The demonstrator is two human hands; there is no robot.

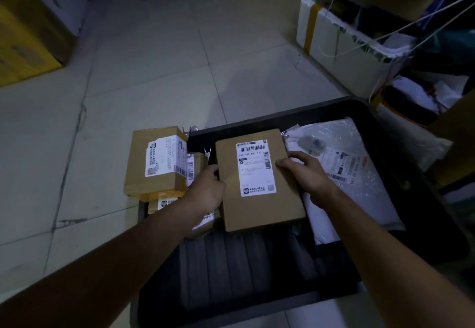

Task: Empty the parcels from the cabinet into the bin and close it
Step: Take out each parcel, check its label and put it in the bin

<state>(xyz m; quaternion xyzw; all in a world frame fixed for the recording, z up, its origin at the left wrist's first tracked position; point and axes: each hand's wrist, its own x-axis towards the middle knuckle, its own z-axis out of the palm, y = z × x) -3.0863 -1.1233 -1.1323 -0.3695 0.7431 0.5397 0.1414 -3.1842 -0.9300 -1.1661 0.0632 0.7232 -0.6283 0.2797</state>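
The flat brown cardboard parcel (259, 212) is held over the open black plastic bin (282, 117), its side edges gripped by the curled fingers of the left hand (208, 189) and right hand (305, 173). It is best lowered level beside the white plastic mailers (347, 207) and released only once seated.

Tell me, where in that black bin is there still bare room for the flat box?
The bare patch is the ribbed bin floor nearest the person, bordered by the near wall, the flat box and the white mailers. Elsewhere it is crowded: the mailers fill the right side, and brown boxes pile up at the left edge.
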